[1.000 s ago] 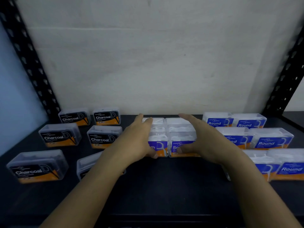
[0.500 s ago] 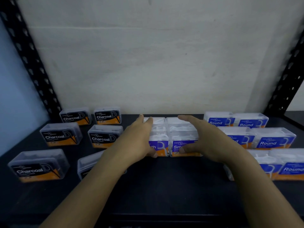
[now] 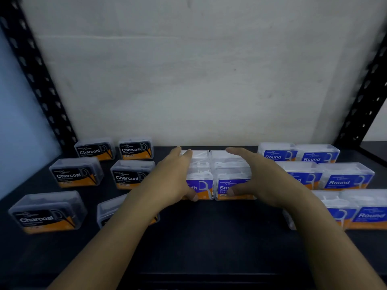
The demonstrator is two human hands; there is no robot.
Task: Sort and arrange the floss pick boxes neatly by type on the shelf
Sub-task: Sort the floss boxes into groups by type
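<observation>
Clear purple-and-orange Smooth floss pick boxes (image 3: 232, 181) stand in two tight columns at the middle of the dark shelf (image 3: 209, 237). My left hand (image 3: 173, 178) lies against the left column, thumb on the front box (image 3: 202, 186). My right hand (image 3: 266, 181) cups the right column, thumb pressed on its front label. Black Charcoal boxes (image 3: 76, 173) are spread in loose rows on the left. My left forearm partly hides one of them (image 3: 111, 208). Blue Round boxes (image 3: 347, 177) sit in pairs on the right.
A white wall (image 3: 199, 80) closes the back of the shelf. Black perforated uprights stand at the back left (image 3: 48, 105) and back right (image 3: 360, 105). Bare shelf surface stretches in front of the Smooth boxes to the front edge.
</observation>
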